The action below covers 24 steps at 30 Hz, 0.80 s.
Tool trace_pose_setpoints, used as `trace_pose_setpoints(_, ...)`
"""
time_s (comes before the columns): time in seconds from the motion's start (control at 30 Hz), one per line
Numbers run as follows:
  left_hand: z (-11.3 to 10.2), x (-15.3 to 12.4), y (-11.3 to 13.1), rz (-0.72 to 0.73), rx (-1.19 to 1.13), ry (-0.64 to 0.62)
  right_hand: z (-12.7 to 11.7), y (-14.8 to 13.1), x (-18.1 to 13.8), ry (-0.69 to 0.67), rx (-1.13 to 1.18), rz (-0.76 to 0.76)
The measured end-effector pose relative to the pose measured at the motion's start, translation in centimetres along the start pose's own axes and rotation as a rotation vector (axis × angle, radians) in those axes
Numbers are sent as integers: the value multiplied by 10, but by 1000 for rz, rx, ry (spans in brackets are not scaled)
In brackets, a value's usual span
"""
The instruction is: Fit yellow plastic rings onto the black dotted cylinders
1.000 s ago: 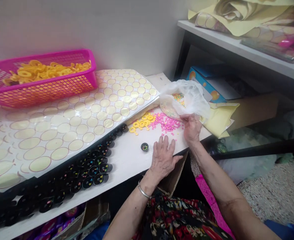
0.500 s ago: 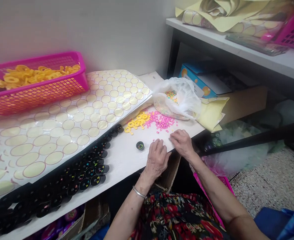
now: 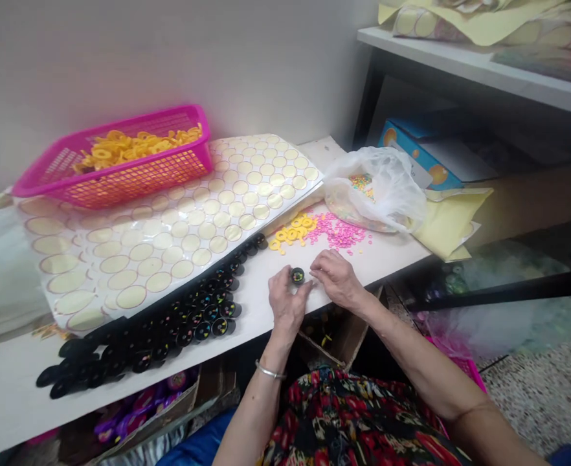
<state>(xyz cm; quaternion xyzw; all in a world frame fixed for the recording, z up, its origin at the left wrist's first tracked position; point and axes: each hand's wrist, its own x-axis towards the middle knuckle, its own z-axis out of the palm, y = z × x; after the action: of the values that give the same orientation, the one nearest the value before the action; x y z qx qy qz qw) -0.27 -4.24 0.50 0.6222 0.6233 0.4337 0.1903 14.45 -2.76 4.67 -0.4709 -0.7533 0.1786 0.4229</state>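
My left hand pinches a small black cup with coloured beads in it, at the front of the white table. My right hand is right beside it with curled fingertips almost touching the cup; I cannot make out anything in them. Just beyond lie a heap of pink beads and a few yellow rings. A row of several filled black cups runs to the left along the table.
A sheet of round stickers covers the table's middle, with a pink basket of yellow rings behind it. A clear plastic bag of mixed beads sits at the right, near a blue box and a shelf.
My right hand left the bag and came back toward me. My left hand moved to the lone black cup and took hold of it. The view shifted to the left.
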Motion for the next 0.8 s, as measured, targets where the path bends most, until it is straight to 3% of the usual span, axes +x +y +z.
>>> trace_pose_setpoints(0.2, 3, 6, 0, 4, -50, -78, 19, 3, 12, -116, -119, -107)
trace_pose_setpoints(0.53, -2, 6, 5, 25, -48, -100, 19, -7, 19, -294, -347, -176)
trace_pose_setpoints(0.8, -1, 7, 1, 56, -60, -91, 21, -15, 11, -224, -233, -28)
